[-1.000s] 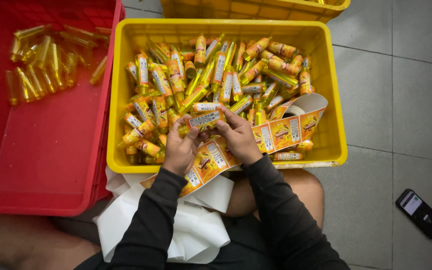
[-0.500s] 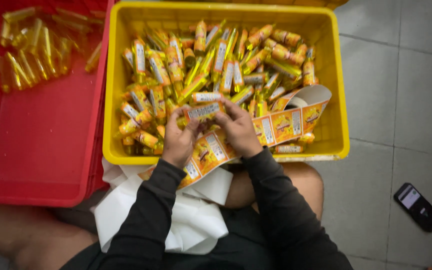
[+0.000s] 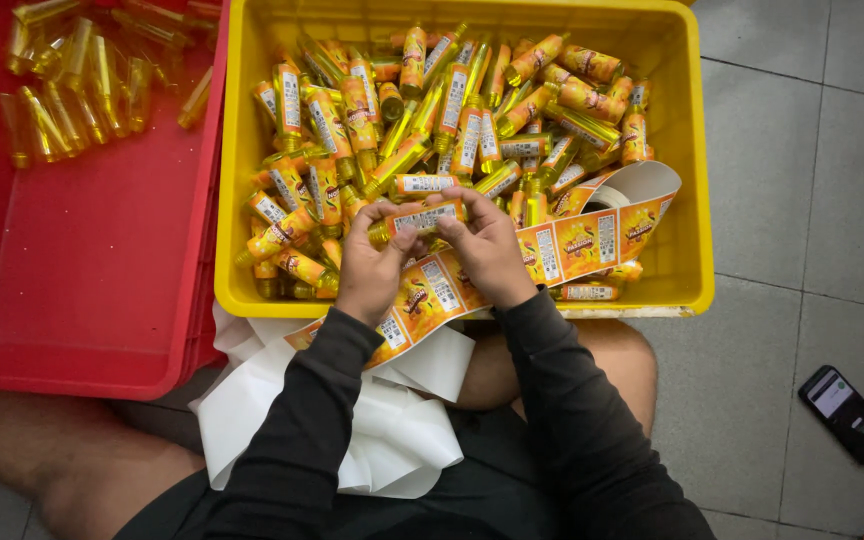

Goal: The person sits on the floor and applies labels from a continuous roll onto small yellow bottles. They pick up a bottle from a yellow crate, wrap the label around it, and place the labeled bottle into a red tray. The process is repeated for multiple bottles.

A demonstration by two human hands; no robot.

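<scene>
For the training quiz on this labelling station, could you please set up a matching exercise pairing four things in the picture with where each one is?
Things:
1. labelled bottles
2. unlabelled bottles
3. phone
4. label strip

Places:
A. on the grey floor tiles at the right
B. piled in the yellow crate
C. running from the crate's near edge to under the hands
D. in the far corner of the red crate

Pairs: 1-B, 2-D, 3-A, 4-C. The left hand and right hand hold one small bottle together.

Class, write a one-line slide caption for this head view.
Both hands hold a small labelled bottle above a yellow crate.
</scene>
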